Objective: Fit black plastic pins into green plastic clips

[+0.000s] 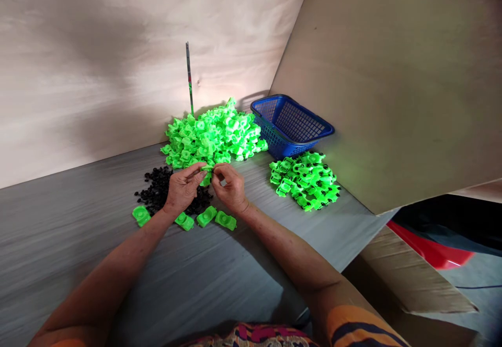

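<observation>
while both hands [207, 186] pinch a green part [206, 175], plywood walls [98, 49] enclose the grey table [78, 242].

Blue basket [309, 122], thin upright rod [189, 78]

Your hands pinch a bright green part [206, 175] between them. It sits just above the black pile [159, 190], partly hidden by fingers.

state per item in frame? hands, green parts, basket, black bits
left hand: gripping small green plastic part
right hand: pinching the same part
large green plastic heap: loose pile by the wall
smaller green pile: heaped beside the basket
blue plastic mesh basket: upright, looks empty
small black pieces: scattered heap
four green parts: lying singly on grey table
</observation>
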Demonstrator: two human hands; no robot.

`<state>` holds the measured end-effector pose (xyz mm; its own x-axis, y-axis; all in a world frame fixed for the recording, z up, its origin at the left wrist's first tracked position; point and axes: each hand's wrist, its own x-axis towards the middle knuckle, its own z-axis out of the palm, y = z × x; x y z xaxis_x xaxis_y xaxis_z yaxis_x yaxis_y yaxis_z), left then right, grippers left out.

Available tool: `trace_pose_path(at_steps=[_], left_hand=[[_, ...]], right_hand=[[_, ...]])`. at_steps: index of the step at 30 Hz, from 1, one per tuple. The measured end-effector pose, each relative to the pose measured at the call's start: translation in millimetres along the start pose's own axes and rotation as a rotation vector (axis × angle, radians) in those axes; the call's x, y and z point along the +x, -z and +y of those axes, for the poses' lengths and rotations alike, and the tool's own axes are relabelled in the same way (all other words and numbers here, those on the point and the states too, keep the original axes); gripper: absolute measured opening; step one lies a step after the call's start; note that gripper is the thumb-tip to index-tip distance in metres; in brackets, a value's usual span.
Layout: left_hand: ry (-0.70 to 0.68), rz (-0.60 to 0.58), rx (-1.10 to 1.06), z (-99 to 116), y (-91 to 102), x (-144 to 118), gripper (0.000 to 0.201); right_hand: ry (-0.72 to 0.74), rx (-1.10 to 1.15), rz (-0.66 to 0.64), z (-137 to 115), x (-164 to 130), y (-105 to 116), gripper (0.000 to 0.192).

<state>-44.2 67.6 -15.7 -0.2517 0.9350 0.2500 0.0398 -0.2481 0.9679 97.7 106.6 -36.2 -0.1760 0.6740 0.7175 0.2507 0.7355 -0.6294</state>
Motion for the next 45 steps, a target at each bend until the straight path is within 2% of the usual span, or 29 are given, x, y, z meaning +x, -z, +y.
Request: trace_pose_path(at_steps=[8, 14, 25, 29, 31, 33, 35, 37, 38, 39, 42, 45], left_hand=[[-0.061, 0.03, 0.067, -1.6, 0.5, 0.5, 0.032], [-0.003, 0.025, 0.02, -1.6, 2.1, 2.5, 0.031], [0.043, 0.086, -0.042, -9.7, -0.3, 2.2, 0.032], [0.125, 0.081, -0.105, -8.6, -1.7, 3.3, 0.041], [0.196, 0.05, -0.17, -5.3, 0.3, 6.1, 0.049], [0.257, 0.038, -0.229, -1.1, 5.6, 10.8, 0.056], [0.298, 0.056, -0.267, 2.4, 13.4, 16.5, 0.057], [0.318, 0.058, -0.286, 4.6, 21.1, 21.5, 0.057], [0.318, 0.048, -0.292, 5.1, 24.1, 23.4, 0.057], [0.314, 0.031, -0.296, 5.1, 26.1, 24.6, 0.058], [0.307, -0.008, -0.301, 2.9, 26.8, 25.2, 0.061], [0.311, -0.024, -0.287, -1.1, 23.8, 23.5, 0.061]], right_hand=[[-0.027, 0.022, -0.022, -1.6, -0.2, -1.7, 0.014], [-0.001, 0.017, -0.027, -3.4, 1.5, -0.8, 0.015], [-0.127, 0.037, -0.078, 0.0, 3.7, -5.3, 0.017], [-0.193, 0.067, -0.108, 1.9, 6.4, -3.1, 0.015], [-0.253, 0.084, -0.173, 5.3, 9.5, 1.9, 0.013], [-0.314, 0.016, -0.299, 10.3, 13.2, 8.9, 0.014], [-0.353, -0.123, -0.52, 15.0, 16.1, 16.1, 0.015], [-0.356, -0.241, -0.77, 17.2, 17.3, 21.1, 0.009], [-0.349, -0.279, -0.866, 17.1, 17.0, 22.2, 0.007], [-0.338, -0.308, -0.93, 16.3, 16.3, 22.4, 0.013], [-0.31, -0.373, -0.986, 11.7, 11.7, 18.0, 0.028], [-0.268, -0.415, -0.977, 8.0, 6.2, 10.9, 0.025]])
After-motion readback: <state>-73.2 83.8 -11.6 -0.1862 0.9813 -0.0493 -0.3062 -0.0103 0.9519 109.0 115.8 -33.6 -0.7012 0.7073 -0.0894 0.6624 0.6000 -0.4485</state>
